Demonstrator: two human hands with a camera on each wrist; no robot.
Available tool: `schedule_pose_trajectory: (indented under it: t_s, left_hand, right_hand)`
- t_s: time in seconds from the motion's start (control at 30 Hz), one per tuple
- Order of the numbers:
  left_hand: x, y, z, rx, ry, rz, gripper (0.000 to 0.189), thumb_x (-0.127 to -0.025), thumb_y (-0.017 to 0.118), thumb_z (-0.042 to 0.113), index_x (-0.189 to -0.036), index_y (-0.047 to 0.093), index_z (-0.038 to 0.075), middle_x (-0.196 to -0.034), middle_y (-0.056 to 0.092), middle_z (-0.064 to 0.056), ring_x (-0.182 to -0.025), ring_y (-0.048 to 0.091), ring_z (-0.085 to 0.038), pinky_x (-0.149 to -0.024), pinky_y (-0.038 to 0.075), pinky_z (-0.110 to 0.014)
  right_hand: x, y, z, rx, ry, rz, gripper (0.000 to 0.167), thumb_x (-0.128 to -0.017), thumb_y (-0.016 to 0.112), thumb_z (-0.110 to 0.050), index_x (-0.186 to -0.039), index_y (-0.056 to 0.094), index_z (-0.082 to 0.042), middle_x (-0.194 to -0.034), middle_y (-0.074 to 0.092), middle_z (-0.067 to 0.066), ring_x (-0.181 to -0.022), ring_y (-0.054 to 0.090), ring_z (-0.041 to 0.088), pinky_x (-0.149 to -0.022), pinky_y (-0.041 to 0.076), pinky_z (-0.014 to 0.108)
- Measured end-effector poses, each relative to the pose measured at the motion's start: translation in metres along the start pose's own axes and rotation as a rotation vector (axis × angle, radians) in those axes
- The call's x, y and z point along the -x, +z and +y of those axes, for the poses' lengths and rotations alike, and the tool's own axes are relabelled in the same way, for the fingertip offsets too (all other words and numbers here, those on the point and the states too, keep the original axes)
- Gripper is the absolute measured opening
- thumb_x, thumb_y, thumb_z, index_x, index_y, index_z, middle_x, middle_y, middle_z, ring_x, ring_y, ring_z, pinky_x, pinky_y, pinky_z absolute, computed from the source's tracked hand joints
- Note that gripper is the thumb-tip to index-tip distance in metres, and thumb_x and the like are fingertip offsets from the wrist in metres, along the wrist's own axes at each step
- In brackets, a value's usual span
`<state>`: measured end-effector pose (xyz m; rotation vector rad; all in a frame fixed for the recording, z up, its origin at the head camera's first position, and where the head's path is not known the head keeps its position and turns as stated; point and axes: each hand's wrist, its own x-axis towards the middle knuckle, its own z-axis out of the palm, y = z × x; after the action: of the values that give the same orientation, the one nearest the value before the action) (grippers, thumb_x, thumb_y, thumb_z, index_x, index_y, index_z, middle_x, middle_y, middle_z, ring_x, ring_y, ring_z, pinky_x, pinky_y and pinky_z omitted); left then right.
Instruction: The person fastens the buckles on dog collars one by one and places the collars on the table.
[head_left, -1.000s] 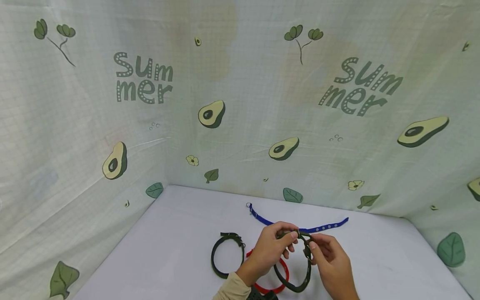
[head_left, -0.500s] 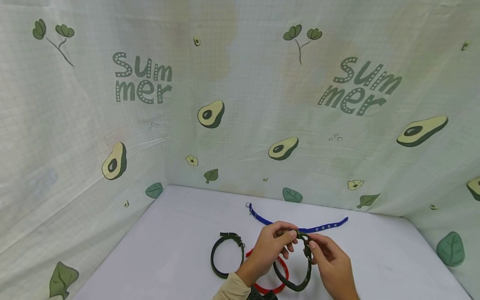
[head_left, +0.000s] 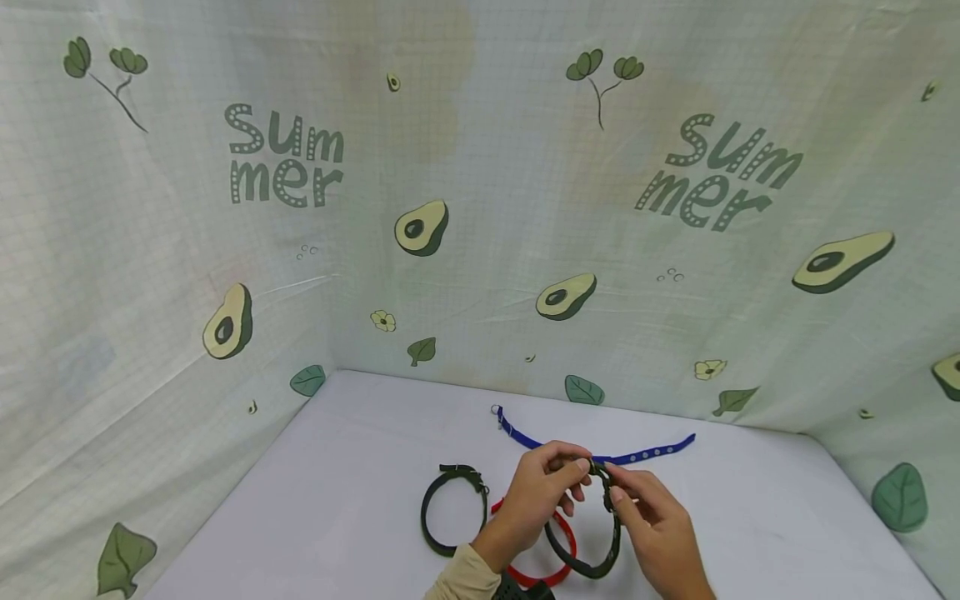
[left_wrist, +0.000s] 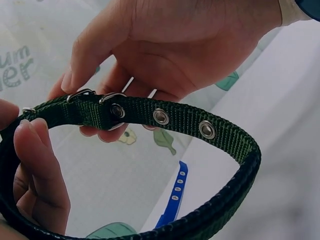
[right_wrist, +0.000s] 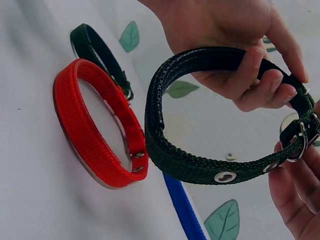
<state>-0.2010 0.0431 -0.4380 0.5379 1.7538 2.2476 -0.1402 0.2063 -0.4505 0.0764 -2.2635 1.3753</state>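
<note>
A dark green webbing pet collar (head_left: 596,571) hangs as a loop between my two hands, raised above the table. My left hand (head_left: 542,492) pinches it at the top near the buckle, thumb against the strap. My right hand (head_left: 658,533) holds the band just beside, with thumb and fingers near the buckle. Up close in the left wrist view, a metal buckle (left_wrist: 81,94) and a metal ring lie along the strap, followed by several metal eyelets. The right wrist view shows the collar's dark padded lining (right_wrist: 200,59). How far the strap end is through the buckle cannot be seen.
Another green collar (head_left: 426,512) lies buckled in a loop on the white table (head_left: 330,483), at left. A red collar (right_wrist: 95,135) lies partly behind my left arm and the held loop. Behind my hands, a blue collar (head_left: 652,455) lies stretched out. A patterned curtain (head_left: 480,167) surrounds the table.
My right hand has shifted slightly left, closer to my left hand, with its thumb higher on the band. The held loop has moved a little left and up. The collars on the table stay put.
</note>
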Motion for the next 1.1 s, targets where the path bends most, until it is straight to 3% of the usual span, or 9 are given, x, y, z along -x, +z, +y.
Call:
schedule_pose_trajectory:
  t_s: [0.23, 0.43, 0.63, 0.8, 1.1]
  left_hand:
    - [0.000, -0.001, 0.001, 0.016, -0.018, 0.033, 0.022, -0.098, 0.066, 0.019, -0.113, 0.069, 0.004, -0.087, 0.069, -0.006, -0.067, 0.058, -0.012, -0.052, 0.049, -0.019]
    - [-0.001, -0.003, 0.001, 0.044, -0.041, 0.069, 0.018, -0.098, 0.064, 0.018, -0.111, 0.070, 0.008, -0.087, 0.069, -0.006, -0.067, 0.059, -0.011, -0.052, 0.049, -0.020]
    - [-0.001, -0.005, 0.002, 0.067, -0.067, 0.077, 0.019, -0.099, 0.061, 0.016, -0.112, 0.068, 0.004, -0.086, 0.068, -0.006, -0.068, 0.059, -0.012, -0.053, 0.048, -0.020]
    - [-0.001, -0.005, 0.004, 0.074, -0.077, 0.090, 0.020, -0.099, 0.060, 0.016, -0.114, 0.065, 0.003, -0.088, 0.066, -0.007, -0.069, 0.059, -0.013, -0.054, 0.048, -0.021]
    - [0.003, -0.001, -0.004, 0.054, -0.108, 0.120, 0.020, -0.101, 0.058, 0.016, -0.116, 0.064, 0.004, -0.088, 0.067, -0.008, -0.067, 0.060, -0.012, -0.053, 0.049, -0.022]
  right_hand:
    - [0.000, 0.001, -0.002, 0.071, 0.033, -0.064, 0.038, -0.094, 0.071, -0.011, -0.131, 0.067, -0.017, -0.113, 0.063, -0.003, -0.094, 0.062, 0.009, -0.073, 0.055, 0.025]
    - [-0.001, 0.002, -0.002, 0.087, 0.066, -0.149, 0.051, -0.093, 0.073, -0.013, -0.141, 0.058, -0.018, -0.104, 0.068, 0.001, -0.086, 0.063, 0.009, -0.070, 0.054, 0.025]
    - [-0.003, 0.001, -0.001, -0.017, 0.217, -0.225, 0.053, -0.096, 0.070, -0.020, -0.146, 0.053, -0.023, -0.096, 0.069, 0.010, -0.076, 0.068, 0.019, -0.068, 0.054, 0.027]
    - [-0.006, 0.001, 0.000, -0.027, 0.248, -0.217, 0.052, -0.097, 0.068, -0.027, -0.146, 0.053, -0.022, -0.094, 0.068, 0.010, -0.074, 0.067, 0.019, -0.065, 0.054, 0.029]
    - [-0.005, 0.001, 0.009, -0.067, 0.316, -0.199, 0.047, -0.099, 0.065, -0.021, -0.145, 0.054, -0.019, -0.094, 0.068, 0.011, -0.067, 0.064, 0.018, -0.055, 0.050, 0.030]
